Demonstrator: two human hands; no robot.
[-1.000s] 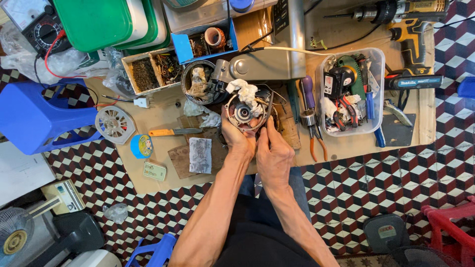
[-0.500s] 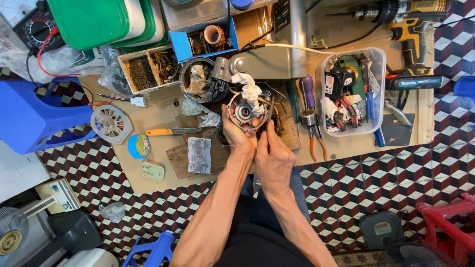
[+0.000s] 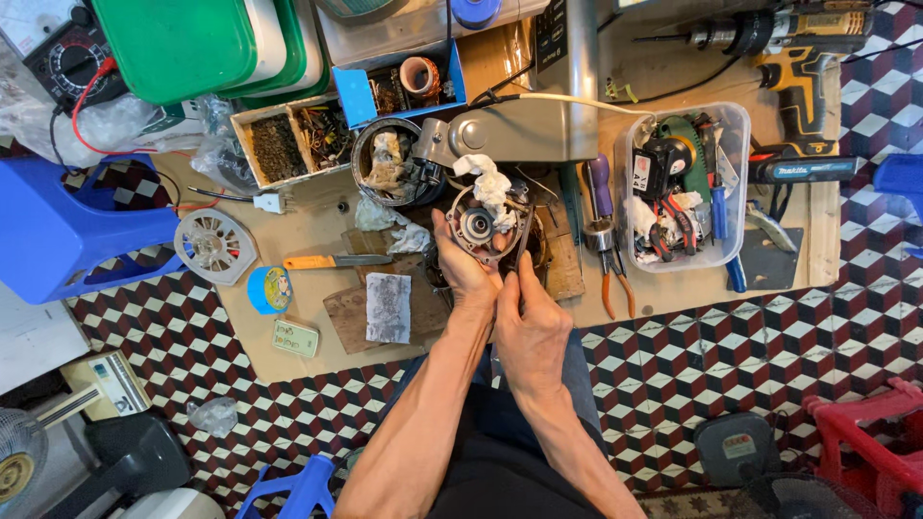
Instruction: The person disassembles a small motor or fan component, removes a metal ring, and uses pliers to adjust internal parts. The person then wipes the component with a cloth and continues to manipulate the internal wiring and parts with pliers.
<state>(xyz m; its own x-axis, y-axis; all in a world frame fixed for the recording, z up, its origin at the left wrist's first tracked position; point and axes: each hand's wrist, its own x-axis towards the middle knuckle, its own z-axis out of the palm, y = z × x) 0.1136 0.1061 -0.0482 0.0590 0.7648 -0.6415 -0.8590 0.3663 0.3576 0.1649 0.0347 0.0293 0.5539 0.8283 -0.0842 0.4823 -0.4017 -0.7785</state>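
Holding a small round motor

Looking down from the head: the left hand (image 3: 464,274) grips a round motor (image 3: 478,227) over the board (image 3: 308,207). The right hand (image 3: 528,327) pinches a thin dark tool (image 3: 523,240) touching it. A white rag (image 3: 488,180) sits on top.

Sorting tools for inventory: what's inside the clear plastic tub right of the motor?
The clear plastic tub holds a jumble: a black boxy part, a green tool, red-handled pliers and white rag scraps. Anything lower down is covered by that pile.
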